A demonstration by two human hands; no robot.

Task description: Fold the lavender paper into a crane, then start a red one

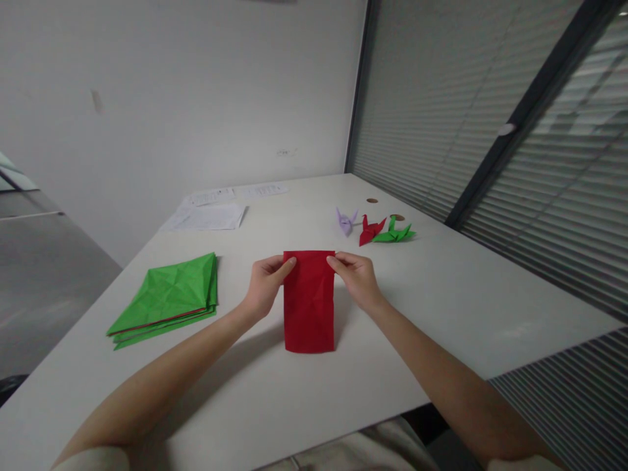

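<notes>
A red sheet of paper [309,307], folded into a tall rectangle, lies on the white table [441,307] in front of me. My left hand [265,284] pinches its upper left corner, thumb on top. My right hand [356,278] pinches the upper right corner the same way. Both hands are closed on the far edge of the paper, which rests flat on the table.
A stack of green paper sheets [169,297] with a red edge showing lies to the left. Three folded paper cranes stand at the back right: lilac [346,221], red [370,230], green [395,233]. White printed sheets [210,212] lie far back. Window blinds run along the right.
</notes>
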